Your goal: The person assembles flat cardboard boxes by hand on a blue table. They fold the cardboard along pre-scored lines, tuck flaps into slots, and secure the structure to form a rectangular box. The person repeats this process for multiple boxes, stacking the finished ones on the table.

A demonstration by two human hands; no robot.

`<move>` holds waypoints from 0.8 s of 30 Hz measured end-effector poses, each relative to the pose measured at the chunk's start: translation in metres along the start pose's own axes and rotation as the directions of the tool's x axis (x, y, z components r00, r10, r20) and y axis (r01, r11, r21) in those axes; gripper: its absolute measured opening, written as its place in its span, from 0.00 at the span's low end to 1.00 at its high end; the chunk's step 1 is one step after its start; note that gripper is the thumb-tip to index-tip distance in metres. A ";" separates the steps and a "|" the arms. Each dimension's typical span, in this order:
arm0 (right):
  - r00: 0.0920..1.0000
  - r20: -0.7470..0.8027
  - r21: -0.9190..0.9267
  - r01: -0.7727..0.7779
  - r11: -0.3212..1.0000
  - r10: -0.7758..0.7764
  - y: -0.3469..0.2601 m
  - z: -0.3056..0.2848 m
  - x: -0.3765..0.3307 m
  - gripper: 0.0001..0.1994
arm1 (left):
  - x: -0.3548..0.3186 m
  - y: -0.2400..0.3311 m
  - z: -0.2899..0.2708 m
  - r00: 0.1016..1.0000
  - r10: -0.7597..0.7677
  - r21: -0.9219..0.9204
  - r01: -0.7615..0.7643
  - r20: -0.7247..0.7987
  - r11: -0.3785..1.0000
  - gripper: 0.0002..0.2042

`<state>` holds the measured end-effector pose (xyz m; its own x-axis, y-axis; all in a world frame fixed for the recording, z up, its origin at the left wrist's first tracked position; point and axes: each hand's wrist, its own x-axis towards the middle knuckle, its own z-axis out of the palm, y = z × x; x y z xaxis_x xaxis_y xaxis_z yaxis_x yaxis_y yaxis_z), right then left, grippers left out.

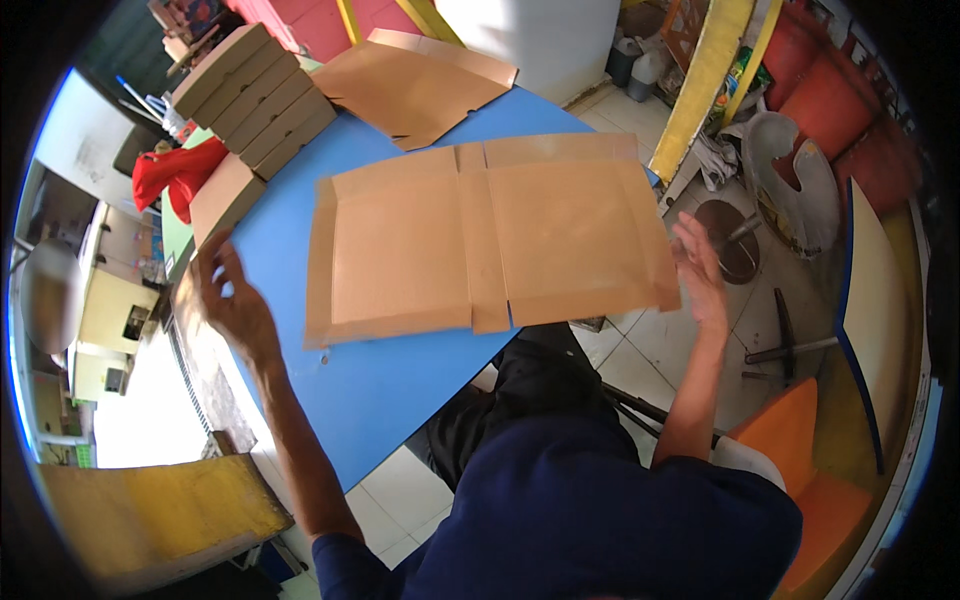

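Note:
A flat, unfolded brown cardboard box blank (480,240) lies spread on the blue table (390,390) in front of me. My left hand (232,292) hovers open with fingers spread near the table's left edge, a little left of the blank. My right hand (697,268) is open at the blank's right edge, close to or just touching it. Neither hand holds anything.
A stack of several folded brown boxes (255,95) stands at the table's far left, one more box (222,198) lying beside it. Another flat blank (410,85) lies at the far end. A red cloth (175,172) sits left; orange seats (800,430) and a stool (730,235) stand right.

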<state>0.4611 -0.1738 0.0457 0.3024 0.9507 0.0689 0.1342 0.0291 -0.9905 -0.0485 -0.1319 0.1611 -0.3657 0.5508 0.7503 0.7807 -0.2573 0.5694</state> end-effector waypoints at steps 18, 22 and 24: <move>0.468 0.313 -0.538 0.805 0.252 -0.827 -0.203 0.010 0.098 0.17 | 0.057 0.196 0.065 0.758 0.388 -0.286 -0.273 0.524 0.919 0.26; 0.338 0.299 -0.539 0.831 0.135 -0.892 -0.265 0.028 0.109 0.16 | 0.084 0.218 0.061 0.809 0.486 -0.311 -0.393 0.330 0.865 0.17; 0.248 0.275 -0.472 0.877 0.095 -0.929 -0.283 0.044 0.111 0.16 | 0.095 0.215 0.055 0.836 0.470 -0.379 -0.353 0.284 0.856 0.22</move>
<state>0.4148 -0.0632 0.3284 -0.3087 0.2939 0.9046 0.7230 0.6905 0.0224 0.1128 -0.0913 0.3366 0.2051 0.5646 0.7995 0.6049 -0.7153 0.3499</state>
